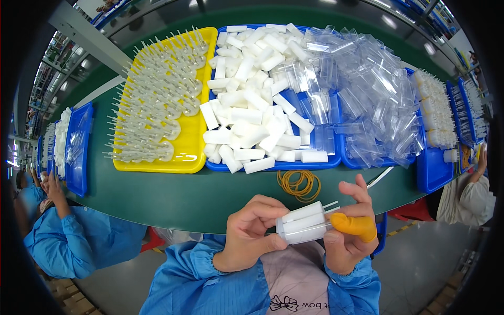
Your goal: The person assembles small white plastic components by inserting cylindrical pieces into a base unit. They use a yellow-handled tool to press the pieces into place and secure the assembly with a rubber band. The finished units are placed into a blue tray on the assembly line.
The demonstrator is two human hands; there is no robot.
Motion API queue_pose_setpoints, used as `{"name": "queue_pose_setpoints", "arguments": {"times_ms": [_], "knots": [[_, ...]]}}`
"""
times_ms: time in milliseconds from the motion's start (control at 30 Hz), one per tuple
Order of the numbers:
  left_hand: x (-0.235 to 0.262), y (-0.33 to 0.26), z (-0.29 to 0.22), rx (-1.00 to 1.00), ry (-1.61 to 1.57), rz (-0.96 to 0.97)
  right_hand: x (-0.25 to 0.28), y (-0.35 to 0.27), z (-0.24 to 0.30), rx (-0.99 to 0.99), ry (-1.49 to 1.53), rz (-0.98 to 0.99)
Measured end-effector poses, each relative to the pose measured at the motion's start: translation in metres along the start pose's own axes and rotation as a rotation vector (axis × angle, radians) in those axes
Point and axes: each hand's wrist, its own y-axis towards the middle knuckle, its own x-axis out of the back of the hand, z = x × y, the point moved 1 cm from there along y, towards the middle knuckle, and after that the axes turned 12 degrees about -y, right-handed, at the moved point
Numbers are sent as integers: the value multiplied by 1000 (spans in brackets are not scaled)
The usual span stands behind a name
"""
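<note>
Above my lap, a bundle of white foam cylinders (302, 212) lies tilted sideways between my hands. Thin white rods poke out of its right end, and a round translucent base closes its left end. My left hand (249, 231) pinches that base between thumb and fingers. A clear plastic sleeve (310, 231) shows over the near cylinder. At the sleeve's right end, my right hand (354, 231) grips with its thumb and a finger in an orange finger cot (354, 227); its other fingers are raised. The exact contact there is partly hidden.
Beyond my hands stand a yellow tray (190, 157) of rodded bases, a blue tray (212, 164) of white foam cylinders (247, 115), and a heap of clear plastic sleeves (373, 94). Rubber bands (298, 185) lie on the green table (157, 197). Co-workers sit at both sides.
</note>
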Motion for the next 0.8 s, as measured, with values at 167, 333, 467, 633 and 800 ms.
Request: {"name": "queue_pose_setpoints", "arguments": {"times_ms": [167,333,467,633,800], "knots": [[-14,1,0,58,46,-248,-2,-2,-1,12,-11,-13],[-1,2,0,85,0,-180,-3,3,-2,60,-96,-22],[8,8,-5,128,-24,-208,8,31,-6,68,-112,152],[9,9,-12,81,-11,-242,21,69,-41,123,-774,-89],[10,9,-12,107,-2,-227,12,79,-58,198,-1095,-7]]}}
